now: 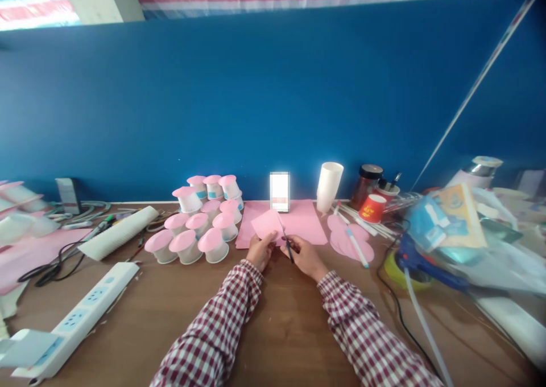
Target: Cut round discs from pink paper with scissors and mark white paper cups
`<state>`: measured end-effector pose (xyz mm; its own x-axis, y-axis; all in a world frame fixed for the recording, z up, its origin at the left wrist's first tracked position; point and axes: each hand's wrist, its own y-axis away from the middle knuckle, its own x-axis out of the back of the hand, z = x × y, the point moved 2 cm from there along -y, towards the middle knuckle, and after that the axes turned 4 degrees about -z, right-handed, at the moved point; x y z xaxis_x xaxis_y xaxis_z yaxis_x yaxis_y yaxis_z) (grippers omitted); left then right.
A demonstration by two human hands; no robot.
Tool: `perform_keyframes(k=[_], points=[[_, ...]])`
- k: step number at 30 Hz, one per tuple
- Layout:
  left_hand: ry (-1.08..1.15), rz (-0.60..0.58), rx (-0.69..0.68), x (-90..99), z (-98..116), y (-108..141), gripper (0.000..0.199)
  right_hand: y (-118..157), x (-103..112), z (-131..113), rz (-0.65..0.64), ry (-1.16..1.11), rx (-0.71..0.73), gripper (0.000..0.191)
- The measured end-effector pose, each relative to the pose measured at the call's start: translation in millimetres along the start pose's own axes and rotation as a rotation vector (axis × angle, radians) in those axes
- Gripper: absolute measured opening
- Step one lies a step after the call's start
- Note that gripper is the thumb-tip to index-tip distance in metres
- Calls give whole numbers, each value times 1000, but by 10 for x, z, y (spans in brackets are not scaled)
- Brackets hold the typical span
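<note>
My left hand (261,251) is closed on a small piece of pink paper (265,224), fingers and thumb pinching its lower edge. In my right hand (306,256) is a pair of scissors (290,249), with the blades against the right side of that piece. Both hands are close together above the front edge of larger pink sheets (309,223) lying on the table. Right of them lie several round pink paper cutouts (340,240), with a white marker pen (357,248) on top. Left stand several white cups (214,251) topped with pink paper discs.
A white power strip (81,318) and a white textured roll (119,232) lie at left. A lit phone-like screen (280,191) and stacked white cups (329,185) stand at the back. A red paper cup (372,208), a blue glue gun (430,267) and plastic bags (507,250) crowd the right.
</note>
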<state>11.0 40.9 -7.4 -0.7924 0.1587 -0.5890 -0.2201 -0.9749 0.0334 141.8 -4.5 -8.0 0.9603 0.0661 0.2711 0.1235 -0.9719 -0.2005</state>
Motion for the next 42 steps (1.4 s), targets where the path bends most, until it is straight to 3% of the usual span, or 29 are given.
perform_keyframes(k=[6, 11, 16, 27, 42], points=[[-7, 39, -29, -39, -11, 63, 25, 32, 24, -73, 1, 27, 26, 32], [9, 134, -45, -47, -12, 106, 26, 64, 31, -85, -18, 36, 61, 34], [9, 150, -52, -76, -25, 105, 28, 63, 31, -55, -19, 60, 86, 36], [-14, 108, -103, -64, -65, 124, 29, 83, 19, -29, -19, 104, 115, 36], [-11, 13, -21, 18, -25, 113, 28, 81, -20, -68, -19, 63, 80, 35]])
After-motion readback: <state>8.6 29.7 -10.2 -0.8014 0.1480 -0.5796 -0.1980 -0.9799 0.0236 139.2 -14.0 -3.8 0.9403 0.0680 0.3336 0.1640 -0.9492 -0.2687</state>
